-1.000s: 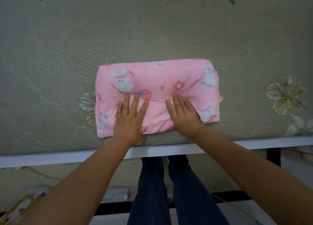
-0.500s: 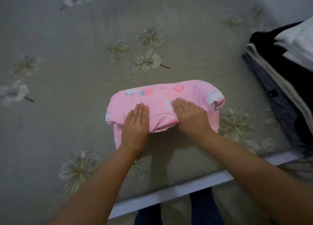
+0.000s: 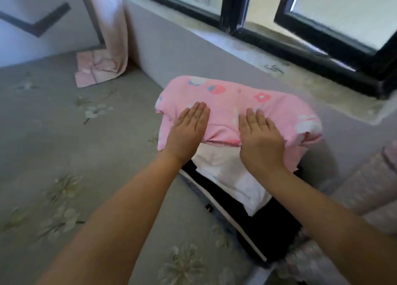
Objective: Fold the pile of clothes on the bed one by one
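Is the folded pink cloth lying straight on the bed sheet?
No, the pink cloth is over a stack of folded clothes, with both hands flat on top.

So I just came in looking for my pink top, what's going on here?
A person is folding clothes on the bed. The left hand and right hand both lie flat on a folded pink printed garment, which is over a stack of folded clothes near the wall under the window; whether it has been set down yet is unclear. Another pink piece lies by the curtain.
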